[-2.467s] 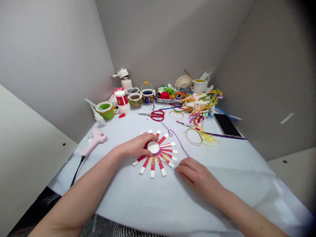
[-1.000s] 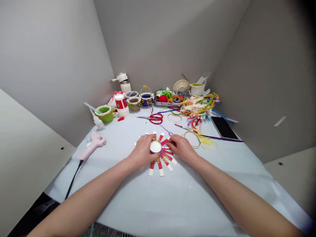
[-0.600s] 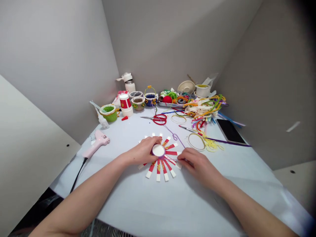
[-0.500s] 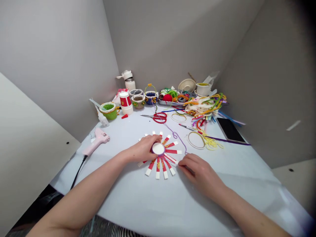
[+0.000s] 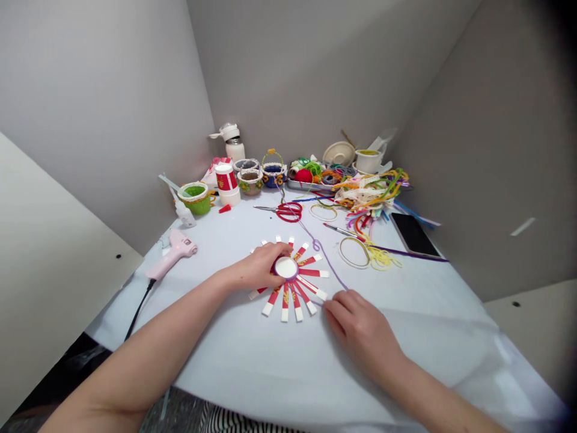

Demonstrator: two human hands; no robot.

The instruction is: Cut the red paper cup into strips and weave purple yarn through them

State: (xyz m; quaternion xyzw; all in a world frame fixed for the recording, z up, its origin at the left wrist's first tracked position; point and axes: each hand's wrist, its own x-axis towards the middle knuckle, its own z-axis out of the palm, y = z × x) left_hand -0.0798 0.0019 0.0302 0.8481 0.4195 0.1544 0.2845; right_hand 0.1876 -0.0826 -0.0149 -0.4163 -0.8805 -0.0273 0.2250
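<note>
A paper cup (image 5: 305, 272) cut into red and white strips lies splayed like a sun on the table, its round white base in the middle. My left hand (image 5: 259, 266) is closed on the rim of that base, thumb in front and fingers behind. Purple yarn (image 5: 332, 265) is wound around the base. My right hand (image 5: 356, 316), fingers pinched together, grips the yarn just off the strip tips at the lower right. From there the yarn runs back with a small loop in it, past the red-handled scissors (image 5: 289, 211).
A pink glue gun (image 5: 174, 252) lies left, near a glue bottle (image 5: 184, 213) and green basket (image 5: 198, 204). Small baskets, an uncut cup (image 5: 226, 185) and a yarn tray (image 5: 311, 186) stand at the back. Hoops (image 5: 354, 252), a pen (image 5: 343, 231) and a phone (image 5: 415, 234) lie right.
The right hand stays pinched on the yarn and has shifted slightly nearer to me. The left hand keeps its hold on the cup. The whole view has moved a little.
</note>
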